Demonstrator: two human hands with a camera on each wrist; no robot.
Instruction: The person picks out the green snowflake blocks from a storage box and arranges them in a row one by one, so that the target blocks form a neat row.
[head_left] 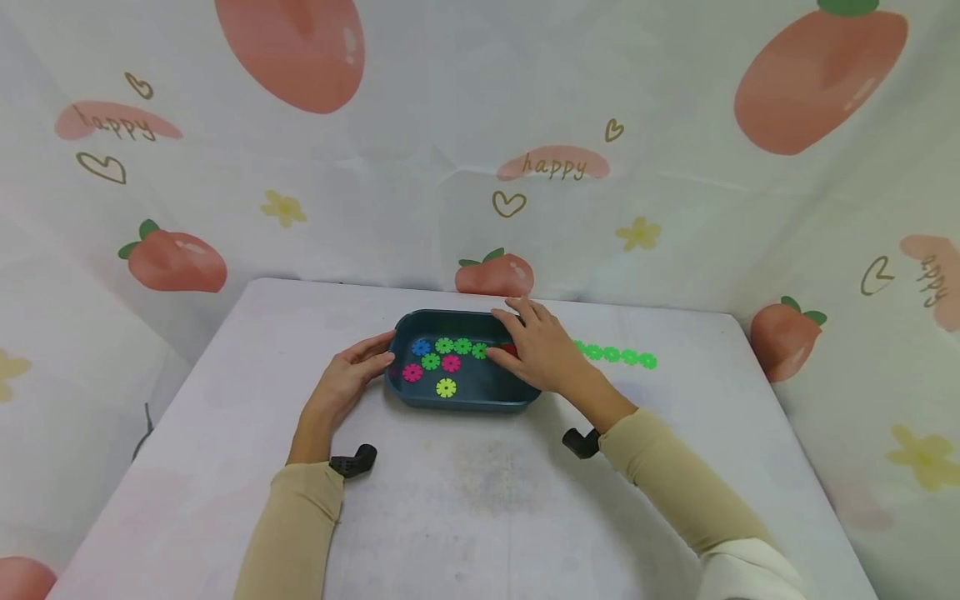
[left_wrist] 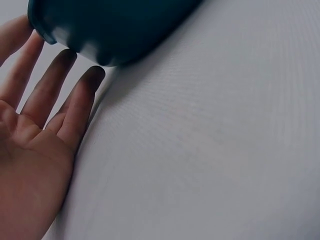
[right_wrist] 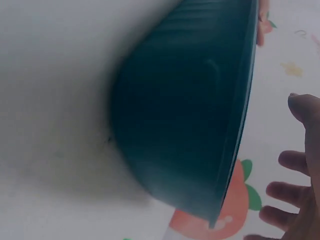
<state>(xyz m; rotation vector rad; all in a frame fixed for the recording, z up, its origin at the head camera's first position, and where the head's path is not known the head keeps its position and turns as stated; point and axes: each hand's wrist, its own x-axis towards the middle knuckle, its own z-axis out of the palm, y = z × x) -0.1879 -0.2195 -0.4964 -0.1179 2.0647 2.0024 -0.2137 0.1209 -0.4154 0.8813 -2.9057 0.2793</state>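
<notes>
A dark teal plastic tub [head_left: 465,406] stands on the table, with several snowflake-shaped discs lying inside. Green discs [head_left: 462,346], pink discs [head_left: 412,372], a blue disc [head_left: 421,347] and a yellow disc [head_left: 446,387] are visible. My left hand [head_left: 348,379] touches the tub's left end, its fairly straight fingers [left_wrist: 80,107] spread against the outer wall. My right hand [head_left: 542,346] hovers over the tub's right end, fingers and thumb apart, with nothing seen between them in the right wrist view. Something red [head_left: 510,348] shows beside its thumb, partly hidden.
A row of green discs [head_left: 612,355] lies on the white table [head_left: 465,517], right of the tub and partly behind my right hand. Behind the table hangs a white cloth [head_left: 420,225] printed with fruit. Each wrist bears a black device [head_left: 356,461].
</notes>
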